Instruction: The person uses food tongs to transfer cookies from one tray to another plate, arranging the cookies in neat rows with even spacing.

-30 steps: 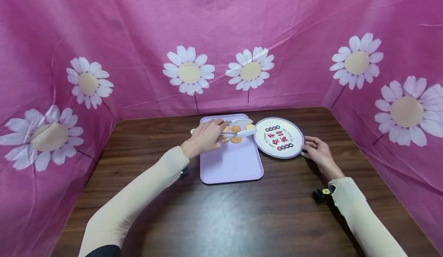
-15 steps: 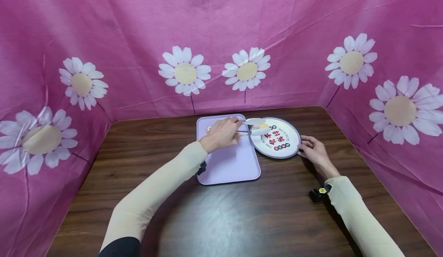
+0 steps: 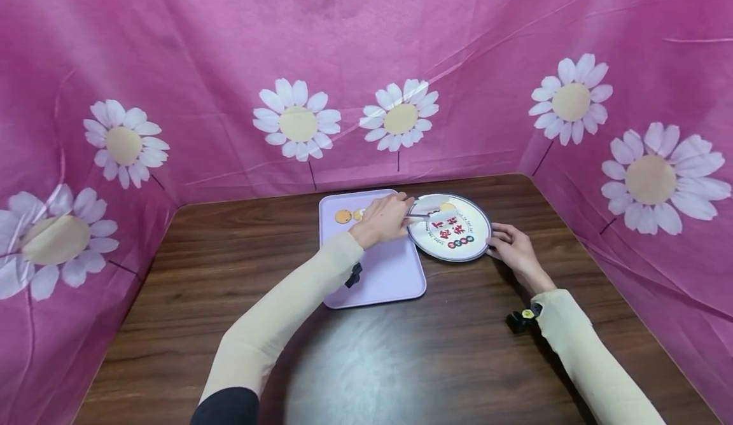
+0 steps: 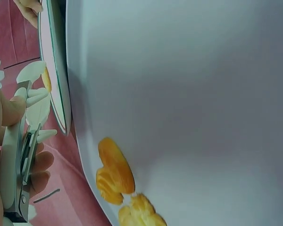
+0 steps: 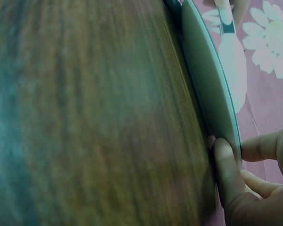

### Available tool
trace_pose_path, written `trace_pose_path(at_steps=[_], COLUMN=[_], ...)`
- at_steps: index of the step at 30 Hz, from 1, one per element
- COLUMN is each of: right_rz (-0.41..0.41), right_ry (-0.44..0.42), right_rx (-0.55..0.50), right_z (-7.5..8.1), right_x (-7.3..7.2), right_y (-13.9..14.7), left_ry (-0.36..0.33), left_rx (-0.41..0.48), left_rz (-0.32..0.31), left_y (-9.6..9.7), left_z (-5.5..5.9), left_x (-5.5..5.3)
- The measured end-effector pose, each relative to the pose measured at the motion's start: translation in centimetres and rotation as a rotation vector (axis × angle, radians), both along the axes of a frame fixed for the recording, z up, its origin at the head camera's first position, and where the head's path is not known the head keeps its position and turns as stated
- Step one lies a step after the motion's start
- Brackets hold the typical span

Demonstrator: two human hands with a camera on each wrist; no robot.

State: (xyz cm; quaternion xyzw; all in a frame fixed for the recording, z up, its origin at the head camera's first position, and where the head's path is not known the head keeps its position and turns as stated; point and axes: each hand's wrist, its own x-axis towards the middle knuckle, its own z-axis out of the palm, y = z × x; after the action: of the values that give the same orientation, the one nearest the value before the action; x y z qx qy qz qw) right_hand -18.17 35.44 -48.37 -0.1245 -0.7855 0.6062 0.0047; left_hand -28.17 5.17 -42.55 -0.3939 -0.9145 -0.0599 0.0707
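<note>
My left hand (image 3: 382, 219) grips a pair of metal tongs (image 4: 20, 155) with white tips, which reach over the white plate (image 3: 420, 239). Near those tips, at the plate's far side, is a pale yellow cookie (image 3: 447, 207); whether it is still clamped I cannot tell. My right hand (image 3: 520, 252) pinches the plate's right rim between thumb and fingers, also seen in the right wrist view. Under my left forearm lies a lilac tray (image 3: 386, 288). Golden cookies (image 4: 115, 165) lie toward its far end, partly hidden by my left hand in the head view.
The plate stands right beside the tray, its left rim against or over the tray's edge. Both are on a dark wooden table (image 3: 229, 272). A pink curtain with daisies (image 3: 343, 43) encloses the back and sides.
My left hand has moved right with the tongs, from over the tray to over the plate, bringing the pale cookie along. My right hand keeps its hold on the rim.
</note>
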Motion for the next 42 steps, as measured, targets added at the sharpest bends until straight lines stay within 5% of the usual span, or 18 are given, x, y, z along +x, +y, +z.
trace_pose_path(at_steps=[30,36,42], right_rz=[0.009,0.003,0.010], right_ry=[-0.026,-0.022,-0.012], right_rx=[-0.002,-0.008,-0.011], right_z=[0.1,-0.1,0.1], right_x=[-0.1,0.0,-0.1], right_y=[-0.5,-0.4,0.2], left_ry=[-0.012,-0.011,-0.019], left_rx=[-0.074,-0.040,0.016], left_rz=[0.061,0.062,0.059], left_y=[1.5,0.9,-1.2], left_z=[-1.6,-1.6,-0.4], left_x=[-0.1,-0.2,-0.2])
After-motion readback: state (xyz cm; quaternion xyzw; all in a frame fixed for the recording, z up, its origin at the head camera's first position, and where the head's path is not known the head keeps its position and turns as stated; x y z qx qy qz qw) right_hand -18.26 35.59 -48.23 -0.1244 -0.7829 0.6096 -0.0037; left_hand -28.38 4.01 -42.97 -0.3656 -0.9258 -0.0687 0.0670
